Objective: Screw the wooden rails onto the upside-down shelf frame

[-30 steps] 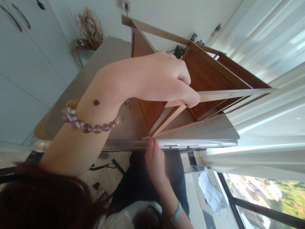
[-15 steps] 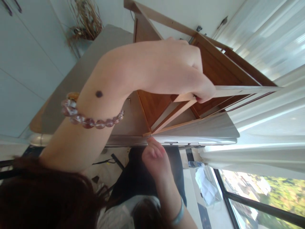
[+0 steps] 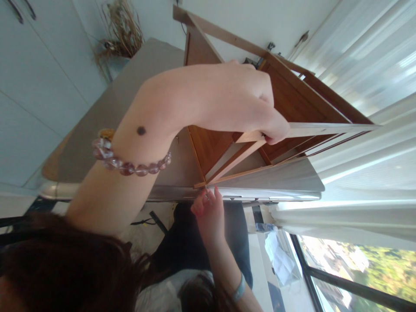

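A brown wooden frame with panels and slats, perhaps part of a small piece of furniture, lies tilted on the grey table. My left hand reaches across from the left, its fingers and thumb wrapped round a joint of the frame's pale bars; most fingertips are hidden. Down by the table's front edge, my right hand is at the frame's near corner. Its fingers are bent around a thin metal tool, which looks like a hex key and meets the corner; its full shape is unclear.
Dried plants stand behind the table at the back left, beside pale cabinet doors. White curtains hang on the right above a window. A small metal piece lies on the table near my left wrist.
My right hand has turned and its fingers have spread a little, so the thin metal tool now shows. My left hand keeps its hold on the frame. The view has shifted slightly.
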Motion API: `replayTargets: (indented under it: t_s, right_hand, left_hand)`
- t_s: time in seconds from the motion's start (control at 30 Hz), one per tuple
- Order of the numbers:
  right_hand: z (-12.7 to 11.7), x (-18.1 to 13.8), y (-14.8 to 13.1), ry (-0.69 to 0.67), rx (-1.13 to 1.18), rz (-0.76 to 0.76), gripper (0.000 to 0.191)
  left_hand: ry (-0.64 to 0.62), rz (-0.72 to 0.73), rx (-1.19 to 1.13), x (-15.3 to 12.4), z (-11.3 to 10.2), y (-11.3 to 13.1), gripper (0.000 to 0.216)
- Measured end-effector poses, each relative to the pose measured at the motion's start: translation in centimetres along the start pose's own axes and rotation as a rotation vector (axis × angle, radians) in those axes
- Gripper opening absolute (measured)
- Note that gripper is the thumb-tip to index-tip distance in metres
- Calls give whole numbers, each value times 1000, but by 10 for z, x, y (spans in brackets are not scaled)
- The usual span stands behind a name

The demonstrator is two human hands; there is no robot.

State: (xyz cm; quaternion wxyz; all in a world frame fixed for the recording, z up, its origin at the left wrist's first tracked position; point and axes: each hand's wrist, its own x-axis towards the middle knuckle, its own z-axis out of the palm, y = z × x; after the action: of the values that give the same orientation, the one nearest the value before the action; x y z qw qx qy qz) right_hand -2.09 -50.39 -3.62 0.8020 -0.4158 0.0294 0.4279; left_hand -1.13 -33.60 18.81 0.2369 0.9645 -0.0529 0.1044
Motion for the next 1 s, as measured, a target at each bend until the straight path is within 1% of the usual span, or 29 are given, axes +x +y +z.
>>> replayTargets:
  t_s: [0.17,0.3,0.4,0.5,0.57,0.63,0.67,0.77,0.83,0.93,1.0]
  right_hand:
    - [-8,1,8,75,-98,-126,35]
    - [-13,-1,7,113,-205,-162,32]
    - [-15,-11,0,143,-483,-196,34]
    - [-23,-23,-10,223,-772,-315,34]
    - [-32,-31,-14,329,-871,-404,32]
    - [-44,-38,-17,406,-889,-423,31]
    - [-51,-41,-18,406,-875,-398,31]
    - [-69,-54,-22,293,-850,-291,27]
    - [-76,-63,-27,269,-874,-270,21]
    - [-76,-73,-33,274,-942,-328,20]
    - [-70,-76,-36,195,-953,-326,20]
  left_hand:
    - [-7,-3,-2,-1,1,-2,44]
    - [-1,-12,4,-1,1,-3,45]
    - [8,-14,5,0,2,-4,46]
    - [-7,-25,2,-1,2,-5,48]
    - [-25,-30,3,-2,1,-5,48]
    - [-27,-37,1,-2,1,-4,47]
    - [-25,-49,1,-2,1,-3,46]
    - [-17,-74,-2,0,0,-2,46]
    - [-16,-78,11,1,0,-1,48]
    - [-13,-76,36,1,0,-2,49]
    - [-11,-76,39,1,0,-3,50]
